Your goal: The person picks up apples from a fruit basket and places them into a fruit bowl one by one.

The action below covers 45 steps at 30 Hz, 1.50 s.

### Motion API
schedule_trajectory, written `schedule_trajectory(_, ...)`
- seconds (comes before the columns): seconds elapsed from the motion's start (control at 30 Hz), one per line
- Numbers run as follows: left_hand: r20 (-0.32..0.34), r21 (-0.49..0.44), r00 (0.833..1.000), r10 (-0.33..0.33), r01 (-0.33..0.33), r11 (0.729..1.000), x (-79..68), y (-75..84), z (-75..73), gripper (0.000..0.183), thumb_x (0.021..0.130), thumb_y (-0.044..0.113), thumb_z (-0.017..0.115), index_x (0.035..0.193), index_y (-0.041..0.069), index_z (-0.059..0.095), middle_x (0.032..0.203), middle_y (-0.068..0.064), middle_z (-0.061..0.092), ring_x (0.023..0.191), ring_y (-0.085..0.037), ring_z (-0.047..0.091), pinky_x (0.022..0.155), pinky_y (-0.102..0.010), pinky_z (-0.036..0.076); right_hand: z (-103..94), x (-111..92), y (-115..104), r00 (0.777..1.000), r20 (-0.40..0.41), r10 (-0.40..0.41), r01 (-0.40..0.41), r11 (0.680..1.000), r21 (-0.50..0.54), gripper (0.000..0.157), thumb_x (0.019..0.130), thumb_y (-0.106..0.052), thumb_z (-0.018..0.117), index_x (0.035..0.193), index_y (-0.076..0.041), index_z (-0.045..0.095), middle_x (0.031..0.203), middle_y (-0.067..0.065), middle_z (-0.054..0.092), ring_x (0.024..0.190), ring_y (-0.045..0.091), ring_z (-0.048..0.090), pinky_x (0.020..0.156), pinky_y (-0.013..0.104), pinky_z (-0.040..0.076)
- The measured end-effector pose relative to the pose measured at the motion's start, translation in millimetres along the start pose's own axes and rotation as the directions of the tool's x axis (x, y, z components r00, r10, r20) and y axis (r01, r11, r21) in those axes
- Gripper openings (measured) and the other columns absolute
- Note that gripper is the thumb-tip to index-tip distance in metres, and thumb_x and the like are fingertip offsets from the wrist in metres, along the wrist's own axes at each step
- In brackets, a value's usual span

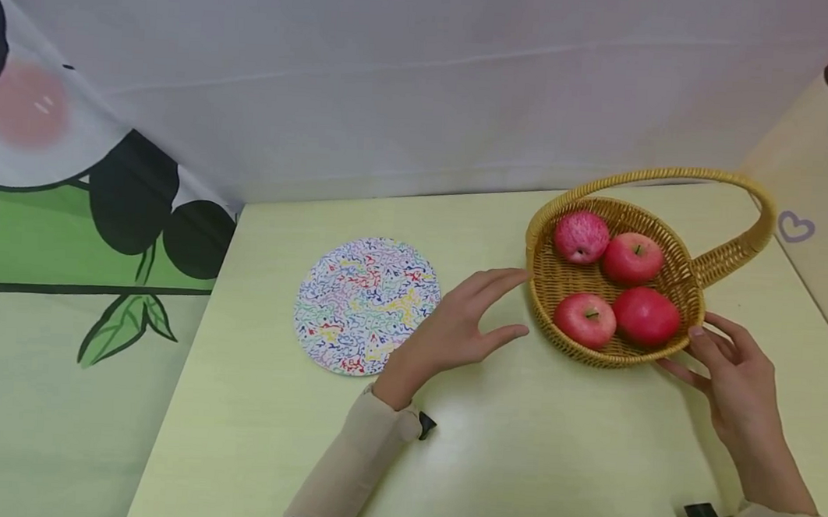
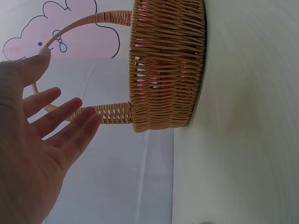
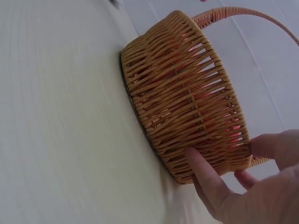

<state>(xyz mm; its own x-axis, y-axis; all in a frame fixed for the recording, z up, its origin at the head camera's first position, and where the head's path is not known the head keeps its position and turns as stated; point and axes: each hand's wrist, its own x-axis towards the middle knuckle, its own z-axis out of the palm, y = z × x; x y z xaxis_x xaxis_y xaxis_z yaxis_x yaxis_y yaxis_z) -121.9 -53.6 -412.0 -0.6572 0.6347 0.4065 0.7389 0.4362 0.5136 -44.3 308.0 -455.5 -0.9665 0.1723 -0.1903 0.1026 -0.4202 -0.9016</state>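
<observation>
A woven wicker basket (image 1: pixel 612 359) with a tall arched handle (image 1: pixel 671 175) stands on the table at the right. Inside it lie several red apples (image 1: pixel 633 259). My right hand (image 1: pixel 745 385) touches the near right side of the basket; in the right wrist view, a fairly straight finger (image 3: pixel 208 175) rests on the woven wall and the thumb meets the rim. At the basket's left is my left hand (image 1: pixel 456 323), thumb and fingers spread with nothing between them. The left wrist view shows that palm (image 2: pixel 32 158) beside the basket wall.
A round board (image 1: pixel 355 302) with a multicoloured squiggle pattern lies left of the basket, partly behind my left hand. The pale table (image 1: pixel 257 438) meets a white cloth backdrop (image 1: pixel 394 93) at its far edge. Printed cartoon panels flank both sides.
</observation>
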Motion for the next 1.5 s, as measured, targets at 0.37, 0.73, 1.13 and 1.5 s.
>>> schedule_trajectory(0.37, 0.104, -0.083, 0.994, -0.011, 0.02, 0.996, 23.1, 6.0, 12.1, 0.067, 0.089, 0.037, 0.072, 0.147, 0.02, 0.045, 0.149, 0.003, 0.049, 0.143, -0.01, 0.039, 0.119, -0.022, 0.03, 0.6, -1, 1, 1.0, -0.009, 0.01, -0.01, 1.0, -0.013, 0.047, 0.094, -0.006, 0.062, 0.138, -0.008, 0.045, 0.112, -0.005, 0.071, 0.091, 0.009, 0.074, 0.062, 0.04, 0.06)
schedule_trajectory(0.73, 0.278, -0.029, 0.961, -0.01, 0.019, 0.999, 52.9, 11.2, 22.9, 0.067, 0.091, 0.045, 0.067, 0.149, 0.019, 0.043, 0.154, 0.003, 0.042, 0.146, -0.009, 0.033, 0.121, -0.02, 0.025, 0.9, -1, 0, 1.0, -0.022, 0.013, -0.014, 0.999, -0.047, 0.051, 0.094, -0.01, 0.064, 0.141, -0.009, 0.045, 0.113, -0.005, 0.068, 0.091, 0.008, 0.073, 0.062, 0.038, 0.06)
schedule_trajectory(1.13, 0.489, 0.04, 0.872, -0.029, 0.011, 0.999, 85.2, 9.4, 41.2, 0.064, 0.095, 0.044, 0.059, 0.152, 0.025, 0.037, 0.158, 0.007, 0.035, 0.15, -0.009, 0.024, 0.124, -0.026, 0.02, -0.7, 0, 1, 1.0, -0.014, 0.005, -0.005, 0.999, -0.049, 0.05, 0.094, -0.01, 0.063, 0.141, -0.009, 0.045, 0.113, -0.005, 0.068, 0.091, 0.008, 0.073, 0.062, 0.037, 0.06)
schedule_trajectory(1.5, 0.59, 0.054, 0.807, -0.024, -0.01, 0.998, 101.7, -1.8, 59.2, 0.067, 0.092, 0.038, 0.063, 0.152, 0.027, 0.036, 0.157, 0.008, 0.034, 0.148, -0.007, 0.025, 0.123, -0.025, 0.021, 0.2, 0, 2, 1.0, -0.012, -0.004, 0.003, 1.0, -0.029, 0.048, 0.094, -0.007, 0.063, 0.139, -0.008, 0.046, 0.113, -0.004, 0.069, 0.091, 0.009, 0.074, 0.062, 0.038, 0.06)
